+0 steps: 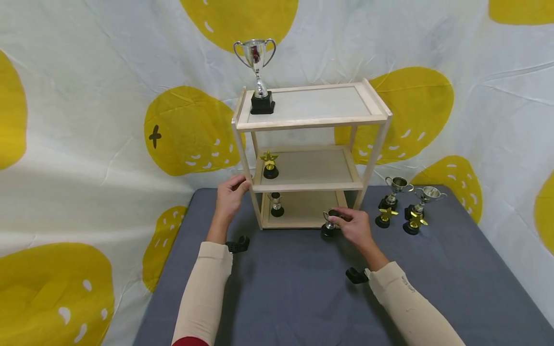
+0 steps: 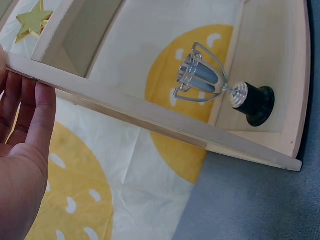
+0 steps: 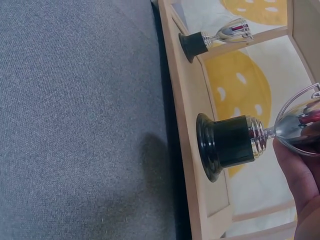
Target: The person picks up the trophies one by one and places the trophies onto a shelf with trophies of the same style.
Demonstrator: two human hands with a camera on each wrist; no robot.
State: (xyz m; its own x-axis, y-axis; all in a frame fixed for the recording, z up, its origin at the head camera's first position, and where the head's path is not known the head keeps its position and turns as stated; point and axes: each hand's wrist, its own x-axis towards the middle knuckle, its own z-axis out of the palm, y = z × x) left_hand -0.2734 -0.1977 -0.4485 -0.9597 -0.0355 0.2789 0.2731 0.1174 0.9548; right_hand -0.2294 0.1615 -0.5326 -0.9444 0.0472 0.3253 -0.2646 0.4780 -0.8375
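My right hand (image 1: 358, 229) pinches a small silver trophy cup (image 3: 232, 142) with a round black base. It is held just in front of the rack's bottom shelf, and the fingers cover part of the cup. My left hand (image 1: 228, 199) holds the left front post (image 2: 115, 102) of a pale wooden three-tier rack (image 1: 311, 126), at about middle-shelf height. On the bottom shelf, at the left, another small silver trophy cup (image 2: 202, 77) stands upright. A gold star trophy (image 1: 270, 166) stands on the middle shelf's left side. The large silver trophy cup (image 1: 258, 77) occupies the top tier's left end.
Right of the rack, two two-handled cups (image 1: 395, 191) and two gold star trophies (image 1: 414, 223) stand grouped on the grey cloth-covered table (image 1: 294, 298). A white curtain (image 1: 104, 120) with yellow shapes hangs behind and beside the table.
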